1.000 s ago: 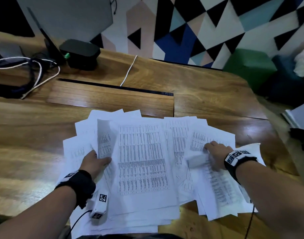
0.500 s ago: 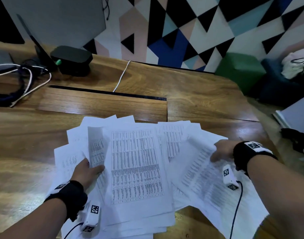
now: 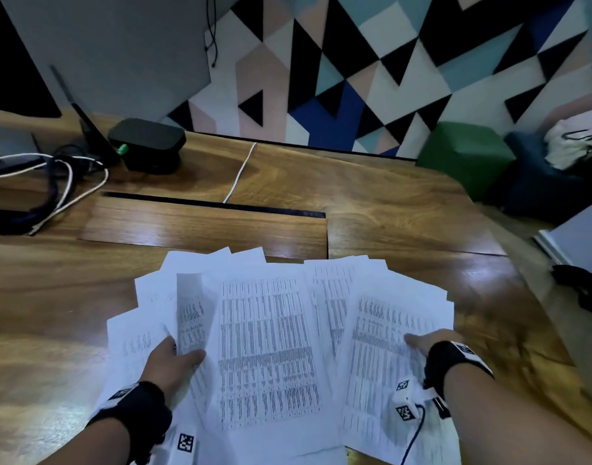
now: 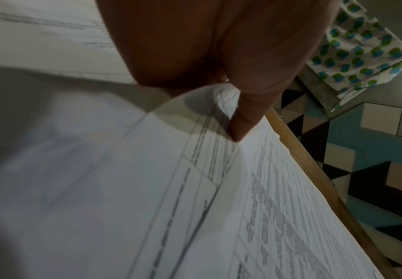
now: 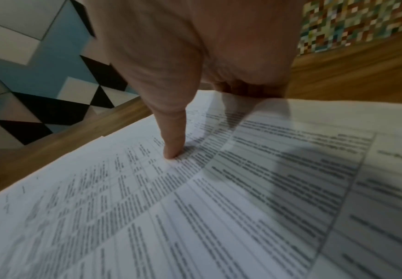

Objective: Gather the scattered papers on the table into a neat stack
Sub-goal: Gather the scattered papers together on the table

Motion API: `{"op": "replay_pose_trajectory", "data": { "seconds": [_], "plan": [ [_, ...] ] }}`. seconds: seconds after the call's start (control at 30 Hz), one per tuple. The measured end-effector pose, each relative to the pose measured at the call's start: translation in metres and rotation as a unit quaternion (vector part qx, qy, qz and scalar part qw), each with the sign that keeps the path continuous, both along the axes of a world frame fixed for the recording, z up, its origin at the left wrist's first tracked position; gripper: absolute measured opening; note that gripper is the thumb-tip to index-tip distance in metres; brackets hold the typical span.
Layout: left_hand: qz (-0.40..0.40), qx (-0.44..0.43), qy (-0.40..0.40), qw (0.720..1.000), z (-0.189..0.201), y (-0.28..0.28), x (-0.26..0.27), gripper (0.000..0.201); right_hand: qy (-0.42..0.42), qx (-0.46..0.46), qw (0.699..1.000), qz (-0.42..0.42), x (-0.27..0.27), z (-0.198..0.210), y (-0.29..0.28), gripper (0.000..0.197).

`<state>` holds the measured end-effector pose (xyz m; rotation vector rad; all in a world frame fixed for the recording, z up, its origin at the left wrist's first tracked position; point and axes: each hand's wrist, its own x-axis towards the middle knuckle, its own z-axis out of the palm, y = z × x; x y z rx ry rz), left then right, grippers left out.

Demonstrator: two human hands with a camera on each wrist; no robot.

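Observation:
Several white printed sheets (image 3: 267, 347) lie fanned out and overlapping on the wooden table (image 3: 388, 213), near its front edge. My left hand (image 3: 187, 355) pinches the left side of the fan, thumb on top of a curled sheet (image 4: 219, 207) and fingers hidden beneath; the left wrist view shows that left hand (image 4: 240, 120) close up. At the right edge of the fan, my right hand (image 3: 417, 340) pinches a batch of sheets. In the right wrist view my right hand (image 5: 173, 149) has its thumb on the printed sheet (image 5: 219, 207), fingers hidden below.
A black box (image 3: 147, 146) and a tangle of cables (image 3: 53, 182) sit at the back left. A white cable (image 3: 239, 176) runs into the dark cable slot (image 3: 214, 206). Past the table's right edge stand a green stool (image 3: 465, 159) and dark objects on the floor.
My right hand went from lying flat on the right-hand sheets to pinching them at their right edge and has drawn them toward the middle. The left hand kept its hold.

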<state>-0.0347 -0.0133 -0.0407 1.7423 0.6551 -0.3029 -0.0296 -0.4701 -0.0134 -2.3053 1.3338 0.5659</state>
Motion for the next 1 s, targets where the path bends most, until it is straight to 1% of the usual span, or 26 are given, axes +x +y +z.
{"op": "replay_pose_trajectory", "data": {
  "seconds": [0.13, 0.17, 0.23, 0.27, 0.33, 0.4, 0.43, 0.5, 0.57, 0.6, 0.63, 0.7, 0.73, 0.8, 0.83, 0.87, 0.9, 0.93, 0.97, 1.0],
  "plan": [
    [-0.002, -0.014, -0.008, 1.0, 0.006, -0.004, 0.001, 0.012, -0.031, 0.046, 0.998, -0.03, 0.005, 0.005, 0.008, 0.054],
    [-0.005, -0.015, -0.006, 1.0, 0.005, -0.003, 0.001, 0.012, -0.035, 0.061, 0.997, -0.035, 0.007, 0.006, 0.01, 0.048],
    [-0.007, -0.022, 0.001, 1.0, 0.003, -0.001, 0.002, 0.013, -0.066, 0.081, 0.994, -0.037, 0.01, 0.011, 0.012, 0.03],
    [-0.01, -0.026, 0.007, 1.0, 0.003, -0.001, 0.003, 0.015, -0.09, 0.09, 0.991, -0.039, 0.012, 0.014, 0.012, 0.023],
    [-0.022, -0.036, 0.017, 0.999, 0.004, 0.001, 0.005, 0.017, -0.176, 0.1, 0.978, -0.041, 0.015, 0.024, 0.008, 0.019],
    [-0.027, -0.05, 0.024, 0.998, 0.007, 0.002, 0.008, 0.016, -0.272, 0.117, 0.955, -0.018, 0.019, 0.049, 0.009, 0.017],
    [-0.026, -0.061, 0.03, 0.997, 0.008, 0.004, 0.008, 0.016, -0.313, 0.145, 0.939, -0.002, 0.019, 0.066, 0.016, 0.014],
    [-0.014, -0.097, 0.044, 0.994, 0.006, 0.009, 0.011, 0.019, -0.373, 0.249, 0.893, 0.046, 0.019, 0.104, 0.039, 0.014],
    [0.0, -0.127, 0.061, 0.99, 0.004, 0.016, 0.014, 0.027, -0.399, 0.36, 0.84, 0.081, 0.021, 0.135, 0.066, 0.019],
    [0.003, -0.134, 0.07, 0.989, 0.002, 0.018, 0.015, 0.033, -0.402, 0.399, 0.82, 0.083, 0.023, 0.143, 0.078, 0.021],
    [0.0, -0.142, 0.075, 0.987, -0.001, 0.02, 0.015, 0.035, -0.403, 0.436, 0.801, 0.072, 0.025, 0.149, 0.089, 0.022],
    [-0.004, -0.152, 0.083, 0.985, 0.002, 0.02, 0.016, 0.032, -0.409, 0.495, 0.766, 0.023, 0.031, 0.152, 0.103, 0.023],
    [0.0, -0.156, 0.082, 0.984, 0.001, 0.02, 0.018, 0.031, -0.409, 0.53, 0.743, -0.003, 0.032, 0.152, 0.107, 0.028],
    [-0.014, -0.153, 0.08, 0.985, 0.006, 0.018, 0.019, 0.032, -0.402, 0.604, 0.687, -0.035, 0.034, 0.146, 0.11, 0.05],
    [-0.027, -0.153, 0.068, 0.985, 0.008, 0.015, 0.019, 0.03, -0.399, 0.622, 0.672, -0.043, 0.035, 0.141, 0.112, 0.06],
    [-0.034, -0.148, 0.058, 0.987, 0.013, 0.012, 0.017, 0.025, -0.399, 0.618, 0.675, -0.053, 0.036, 0.131, 0.116, 0.06],
    [-0.034, -0.146, 0.05, 0.987, 0.017, 0.01, 0.017, 0.018, -0.404, 0.577, 0.707, -0.057, 0.038, 0.12, 0.124, 0.051],
    [-0.029, -0.155, 0.046, 0.986, 0.025, 0.007, 0.018, 0.012, -0.405, 0.5, 0.765, -0.035, 0.041, 0.106, 0.133, 0.038],
    [-0.031, -0.162, 0.043, 0.985, 0.027, 0.007, 0.021, 0.012, -0.394, 0.388, 0.833, 0.026, 0.043, 0.091, 0.143, 0.027],
    [-0.027, -0.161, 0.052, 0.985, 0.028, 0.007, 0.026, 0.022, -0.363, 0.274, 0.884, 0.111, 0.044, 0.074, 0.152, 0.02]
  ]
}}
